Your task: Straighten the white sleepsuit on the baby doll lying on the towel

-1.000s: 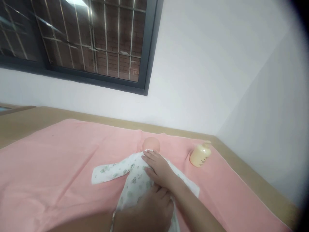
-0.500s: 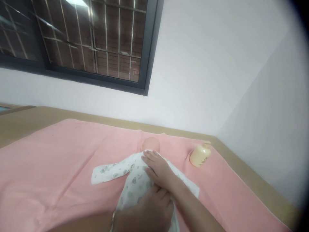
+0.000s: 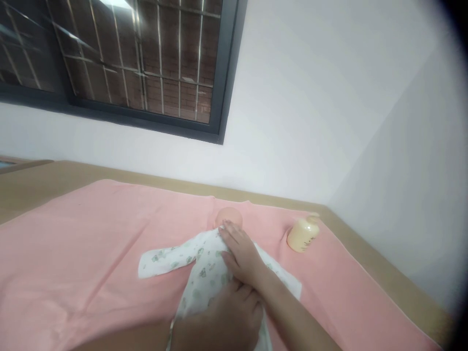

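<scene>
A baby doll lies on a pink cloth [image 3: 91, 243], dressed in a white printed garment [image 3: 199, 273]. Only the top of the doll's head [image 3: 228, 215] shows past my fingers. My right hand [image 3: 243, 253] lies flat on the doll's chest, fingers stretched toward the neck. My left hand [image 3: 223, 319] rests lower on the garment, fingers curled against the fabric near the bottom edge. One garment sleeve [image 3: 164, 256] spreads out to the left.
A cream pump bottle [image 3: 302, 234] stands on the cloth to the right of the doll. The cloth covers a tan surface [image 3: 44, 183] that meets white walls at the back and right. A barred window [image 3: 120, 58] is up left.
My right hand has slid a little up toward the doll's head. The left hand has barely moved.
</scene>
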Available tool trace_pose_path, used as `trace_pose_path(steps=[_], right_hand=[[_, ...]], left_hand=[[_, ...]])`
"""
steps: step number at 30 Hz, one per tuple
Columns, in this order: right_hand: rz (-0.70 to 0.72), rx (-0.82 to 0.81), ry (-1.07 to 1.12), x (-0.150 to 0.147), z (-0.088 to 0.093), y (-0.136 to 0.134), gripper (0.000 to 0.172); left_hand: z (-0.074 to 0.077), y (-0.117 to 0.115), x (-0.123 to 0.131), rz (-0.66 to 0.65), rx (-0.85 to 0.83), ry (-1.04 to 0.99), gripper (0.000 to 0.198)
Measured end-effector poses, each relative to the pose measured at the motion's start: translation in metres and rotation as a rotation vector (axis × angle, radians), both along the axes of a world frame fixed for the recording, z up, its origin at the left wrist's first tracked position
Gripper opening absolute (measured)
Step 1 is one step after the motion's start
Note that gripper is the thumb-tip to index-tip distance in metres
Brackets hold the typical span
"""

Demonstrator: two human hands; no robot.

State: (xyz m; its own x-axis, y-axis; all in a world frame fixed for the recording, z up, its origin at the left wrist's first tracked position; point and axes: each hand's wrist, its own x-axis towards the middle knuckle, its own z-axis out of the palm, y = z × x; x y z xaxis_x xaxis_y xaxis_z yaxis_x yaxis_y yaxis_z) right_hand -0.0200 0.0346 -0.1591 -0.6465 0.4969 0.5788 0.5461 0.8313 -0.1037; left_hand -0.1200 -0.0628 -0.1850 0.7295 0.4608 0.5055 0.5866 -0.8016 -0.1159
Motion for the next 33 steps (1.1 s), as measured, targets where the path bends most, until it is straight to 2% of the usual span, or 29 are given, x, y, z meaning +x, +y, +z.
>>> trace_pose_path(steps=[4,8,13,17,21,26,33], right_hand=[[0.002,-0.026,-0.061,0.000,0.000,0.000,0.044],[-0.062,0.059,-0.014,0.001,-0.001,0.000,0.055],[0.044,-0.023,-0.046,0.001,-0.001,0.000,0.039],[0.021,0.005,-0.021,0.001,0.000,0.001,0.046],[0.059,-0.008,-0.015,0.001,-0.003,0.001,0.042],[-0.025,0.076,0.077,0.003,-0.006,0.001,0.054],[0.063,-0.027,-0.049,0.000,0.002,0.001,0.040]], left_hand=[[0.002,-0.001,0.002,0.017,0.003,-0.001,0.013],[-0.001,0.001,0.000,0.007,0.022,0.016,0.013],[-0.005,0.004,-0.003,-0.063,0.008,0.031,0.015],[-0.008,0.003,-0.002,-0.047,0.007,0.014,0.017],[-0.013,0.005,0.001,-0.049,0.012,-0.033,0.015],[-0.016,0.009,0.002,-0.061,0.038,-0.007,0.016],[-0.013,0.007,0.001,-0.041,0.043,0.026,0.016]])
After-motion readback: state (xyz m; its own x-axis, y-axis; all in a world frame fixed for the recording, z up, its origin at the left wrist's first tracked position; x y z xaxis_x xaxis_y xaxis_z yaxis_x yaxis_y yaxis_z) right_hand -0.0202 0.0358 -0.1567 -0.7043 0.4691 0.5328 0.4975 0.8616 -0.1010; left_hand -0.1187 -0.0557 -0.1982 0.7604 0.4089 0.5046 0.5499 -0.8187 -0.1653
